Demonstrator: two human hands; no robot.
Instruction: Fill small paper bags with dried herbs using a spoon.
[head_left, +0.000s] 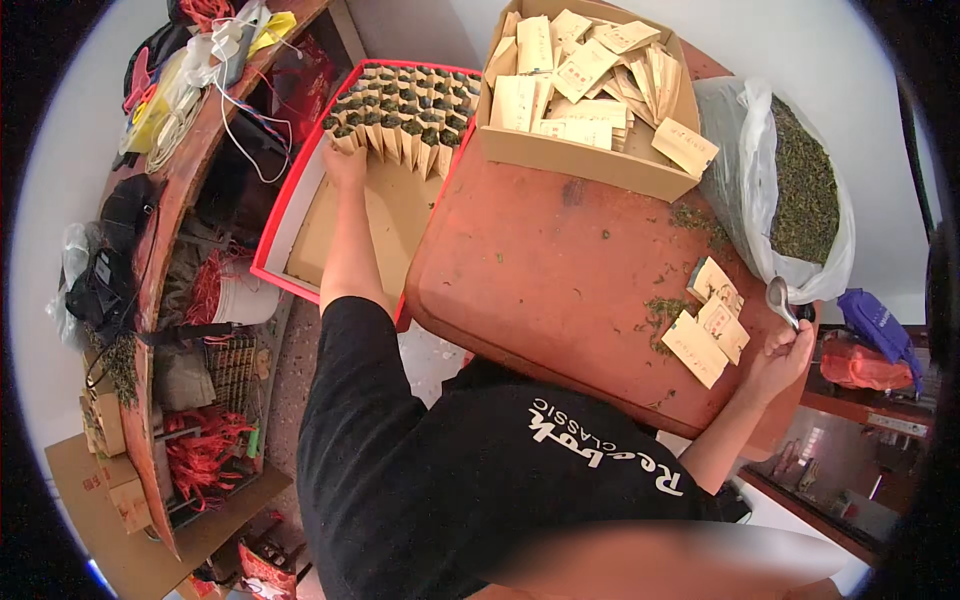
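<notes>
My left hand (346, 163) reaches into a red-rimmed box (271, 244) and grips a small open paper packet (346, 135) at the near left corner of the packed rows. Upright packets (411, 141), filled with dark dried leaves, stand close together in the far half of that box. On the right, my right hand (784, 358) holds a metal scoop (780, 298) by its dark handle, beside a clear plastic bag (757, 225) of loose dried leaves (806, 180). Several flat paper packets (709, 330) lie on the red-brown table (525, 262), left of this hand.
A cardboard box (585, 161) heaped with flat paper packets (585, 71) occupies the table's far side. Leaf crumbs (666, 311) are scattered near the bag. A cluttered wooden shelf (187, 165) stands at left, with red ties (202, 457) below. A blue pouch (877, 326) sits at right.
</notes>
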